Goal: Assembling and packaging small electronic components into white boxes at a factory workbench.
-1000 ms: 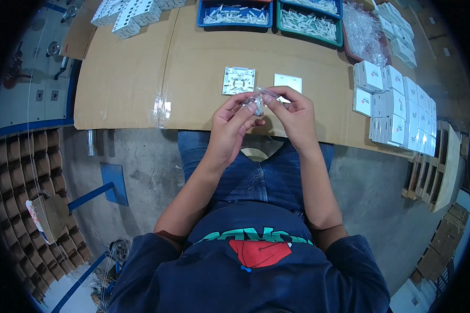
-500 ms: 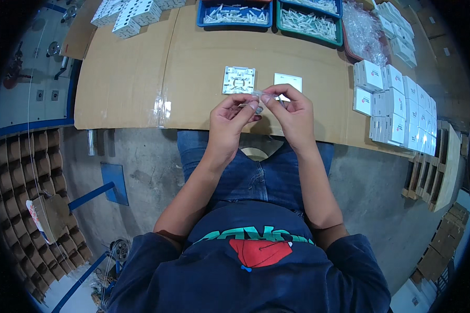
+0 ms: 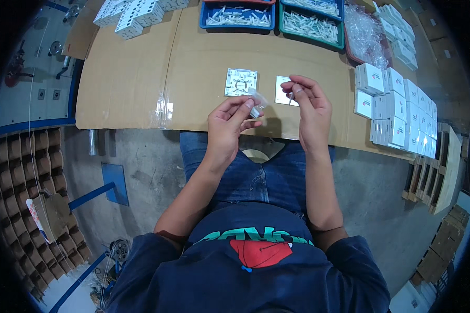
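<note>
My left hand (image 3: 228, 120) pinches a small clear plastic bag (image 3: 258, 97), with a small pale piece showing at the fingertips below it. To the right, my right hand (image 3: 313, 112) is closed with a thin pale stick-like piece (image 3: 291, 98) between thumb and fingers; its exact kind is too small to tell. Just beyond my left hand lies an open white plastic box (image 3: 241, 81) with moulded fittings inside. A flat white square cover (image 3: 282, 89) lies on the cardboard behind my right fingers, which partly hide it.
Blue (image 3: 237, 27) and green (image 3: 310, 37) trays of small white parts stand at the far edge. A bin of clear plastic bags (image 3: 364, 34) is beside them. Stacked white boxes (image 3: 394, 104) line the right; more white units (image 3: 133, 21) sit far left. Cardboard (image 3: 125, 78) covers the table.
My hands have come apart. The right one moved right and slightly up with the thin piece; the left one keeps the plastic bag, now more visible.
</note>
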`<state>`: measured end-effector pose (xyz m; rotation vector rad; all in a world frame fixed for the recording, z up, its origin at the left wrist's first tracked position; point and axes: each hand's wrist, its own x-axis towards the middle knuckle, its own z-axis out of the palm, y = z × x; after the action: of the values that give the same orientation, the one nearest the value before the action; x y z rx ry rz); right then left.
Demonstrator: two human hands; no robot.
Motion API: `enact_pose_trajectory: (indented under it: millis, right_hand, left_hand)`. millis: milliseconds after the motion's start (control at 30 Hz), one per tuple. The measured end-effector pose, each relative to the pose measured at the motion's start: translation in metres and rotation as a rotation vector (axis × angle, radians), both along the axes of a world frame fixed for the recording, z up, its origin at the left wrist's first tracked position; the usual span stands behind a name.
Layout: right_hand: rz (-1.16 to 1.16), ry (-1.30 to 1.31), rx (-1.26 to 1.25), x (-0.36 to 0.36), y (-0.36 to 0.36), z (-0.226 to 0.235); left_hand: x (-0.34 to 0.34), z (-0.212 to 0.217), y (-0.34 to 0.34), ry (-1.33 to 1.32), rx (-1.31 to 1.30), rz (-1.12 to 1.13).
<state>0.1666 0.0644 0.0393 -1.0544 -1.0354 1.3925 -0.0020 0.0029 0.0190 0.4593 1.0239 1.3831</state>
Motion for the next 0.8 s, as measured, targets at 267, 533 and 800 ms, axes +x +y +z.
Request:
enact_pose_trajectory:
  millis: [267,533,800]
  right_hand:
    - [-0.061,0.139,0.094,0.0015,-0.0015,0.0024]
    - [-0.033,0.067,0.129,-0.002,-0.0037,-0.0015]
    - [-0.013,0.077,0.118,-0.0019,-0.0041,-0.0025]
  left_hand:
    - [0.0047,-0.0014,-0.0006,0.125,0.003,0.017]
    - [0.0068,-0.0018,-0.0005,0.194,0.064,0.018]
    - [0.0078,-0.005,-0.0011,0.217,0.069,-0.007]
